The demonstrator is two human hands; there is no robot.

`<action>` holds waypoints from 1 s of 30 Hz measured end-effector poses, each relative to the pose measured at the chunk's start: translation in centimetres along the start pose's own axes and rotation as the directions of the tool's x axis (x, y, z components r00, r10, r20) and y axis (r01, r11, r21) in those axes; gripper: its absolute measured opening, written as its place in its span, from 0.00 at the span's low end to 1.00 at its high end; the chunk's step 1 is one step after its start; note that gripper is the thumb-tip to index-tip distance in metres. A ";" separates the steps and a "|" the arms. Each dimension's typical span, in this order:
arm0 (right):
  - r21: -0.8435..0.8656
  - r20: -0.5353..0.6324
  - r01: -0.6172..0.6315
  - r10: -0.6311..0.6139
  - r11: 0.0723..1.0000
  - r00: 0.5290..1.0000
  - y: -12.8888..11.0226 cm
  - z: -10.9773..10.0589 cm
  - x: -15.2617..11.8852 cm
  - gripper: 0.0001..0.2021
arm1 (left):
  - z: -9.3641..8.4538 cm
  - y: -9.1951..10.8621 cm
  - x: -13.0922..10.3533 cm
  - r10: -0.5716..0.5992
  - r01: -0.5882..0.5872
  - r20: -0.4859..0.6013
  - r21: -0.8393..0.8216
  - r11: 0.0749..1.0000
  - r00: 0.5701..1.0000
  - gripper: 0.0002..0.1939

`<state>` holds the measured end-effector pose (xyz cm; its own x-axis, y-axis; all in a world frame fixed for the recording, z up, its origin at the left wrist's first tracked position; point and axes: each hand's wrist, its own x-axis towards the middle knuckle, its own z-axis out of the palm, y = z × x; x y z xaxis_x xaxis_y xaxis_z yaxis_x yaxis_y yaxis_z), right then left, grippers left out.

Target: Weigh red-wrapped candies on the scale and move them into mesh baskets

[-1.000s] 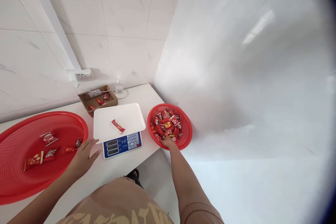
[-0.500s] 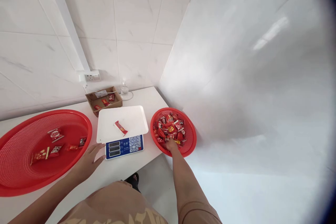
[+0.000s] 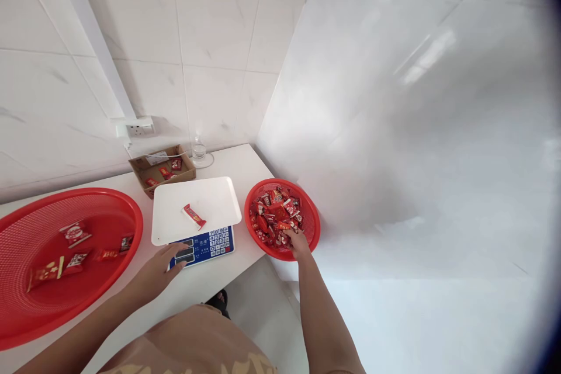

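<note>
My right hand reaches into the smaller red basket, its fingertips on the red wrapped snacks heaped inside; whether it grips one is too small to tell. Fingers apart and holding nothing, my left hand rests at the left end of the scale's blue panel, partly over its displays. One red wrapped bar lies on the scale's white tray.
At the left stands a large red basket with several wrapped snacks. Behind the scale are a cardboard box holding a few snacks, a clear bottle and a wall socket.
My right hand has shifted up and right among the snacks, showing more of its fingers. My left hand has moved onto the scale's displays. The camera view has shifted slightly.
</note>
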<state>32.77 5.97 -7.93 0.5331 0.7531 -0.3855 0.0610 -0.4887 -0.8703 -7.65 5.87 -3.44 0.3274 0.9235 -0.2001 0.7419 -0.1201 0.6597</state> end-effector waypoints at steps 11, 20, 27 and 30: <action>0.415 0.380 -0.138 -0.033 0.899 0.925 -6.5 9.1 -8.9 0.27 | 2.1 6.8 1.4 -0.075 0.287 0.301 -0.763 0.579 0.951 0.38; 0.166 0.550 0.211 -0.268 0.963 0.791 -5.6 17.8 -15.9 0.36 | 1.5 6.4 1.1 -0.251 0.334 0.294 -0.933 0.132 0.922 0.23; 0.012 0.629 0.332 -0.265 0.943 0.731 -4.9 18.7 -16.3 0.30 | 2.0 4.1 -0.4 -0.397 0.441 0.415 -0.897 -0.027 0.819 0.20; -0.009 0.700 0.344 -0.240 0.939 0.673 -4.8 18.8 -16.5 0.27 | 2.4 3.5 -0.8 -0.413 0.448 0.465 -0.882 -0.143 0.783 0.16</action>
<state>7.79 4.16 -3.16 -0.2465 0.9322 -0.2650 0.2478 -0.2037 -0.9471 -3.94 3.85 -2.71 0.2221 0.6034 -0.7659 -0.4754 0.7528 0.4553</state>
